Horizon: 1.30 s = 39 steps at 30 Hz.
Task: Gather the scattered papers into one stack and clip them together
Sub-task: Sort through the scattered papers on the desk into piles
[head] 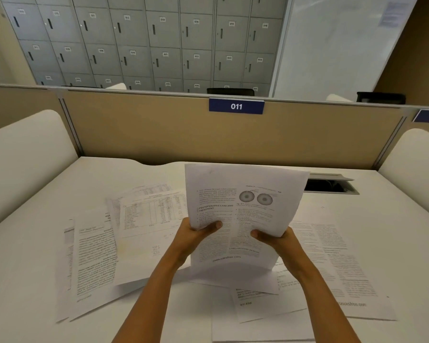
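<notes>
Both hands, thin curling printed sheets upright over scattered papers.

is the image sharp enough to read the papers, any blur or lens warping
Head view: the held page shows a readable heading and two round figures, but its body text is soft; the table sheet on the left is smeared; the partition's top edge bows, a wide-angle effect; lighting is even, with soft shadow under the left hand and right hand.
</notes>
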Motion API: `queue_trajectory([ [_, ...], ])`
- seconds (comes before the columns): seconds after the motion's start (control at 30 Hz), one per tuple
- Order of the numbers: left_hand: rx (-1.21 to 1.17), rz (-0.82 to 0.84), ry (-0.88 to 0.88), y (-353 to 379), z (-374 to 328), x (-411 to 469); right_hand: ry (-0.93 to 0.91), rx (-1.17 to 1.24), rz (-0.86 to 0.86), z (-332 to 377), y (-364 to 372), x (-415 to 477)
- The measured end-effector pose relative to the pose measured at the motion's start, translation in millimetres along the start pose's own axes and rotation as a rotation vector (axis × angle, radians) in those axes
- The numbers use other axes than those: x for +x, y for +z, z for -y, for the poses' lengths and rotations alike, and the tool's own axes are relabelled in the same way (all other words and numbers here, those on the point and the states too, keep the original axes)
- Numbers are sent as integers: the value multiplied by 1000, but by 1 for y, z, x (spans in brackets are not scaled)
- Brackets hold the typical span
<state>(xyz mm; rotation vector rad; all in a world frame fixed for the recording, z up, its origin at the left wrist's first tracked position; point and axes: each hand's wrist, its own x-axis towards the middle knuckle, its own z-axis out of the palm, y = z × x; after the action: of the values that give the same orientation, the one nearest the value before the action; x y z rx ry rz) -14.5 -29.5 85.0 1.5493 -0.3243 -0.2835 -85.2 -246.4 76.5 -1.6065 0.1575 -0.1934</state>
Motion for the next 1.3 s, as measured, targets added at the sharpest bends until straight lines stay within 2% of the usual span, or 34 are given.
queue_trajectory([
  [0.17,-13,-8,-12,-1,3,0,18,2,-50,-8,-8,0],
  [0.63,93,33,-96,1,17,-2,134,-29,-5,-42,-8,-4],
  [0.73,72,-37,-121,1,11,7,121,-3,-58,-43,-7,-1],
  [0.83,160,-143,-121,0,6,19,101,38,-137,-47,-7,4],
  [0.97,206,-409,-141,-13,13,24,87,10,-230,-60,-11,6],
  [1.03,414,-556,-155,-27,24,21,83,-35,-253,-68,-13,4],
  [1.1,727,-663,-271,-44,36,14,96,-54,-278,-78,-15,0],
  [1.17,897,-715,-456,-61,46,7,116,-84,-286,-86,-16,-4],
  [1.23,924,-733,-601,-75,55,0,138,-109,-275,-90,-17,-4],
  [1.3,869,-747,-671,-85,59,-3,143,-120,-256,-93,-17,-3],
])
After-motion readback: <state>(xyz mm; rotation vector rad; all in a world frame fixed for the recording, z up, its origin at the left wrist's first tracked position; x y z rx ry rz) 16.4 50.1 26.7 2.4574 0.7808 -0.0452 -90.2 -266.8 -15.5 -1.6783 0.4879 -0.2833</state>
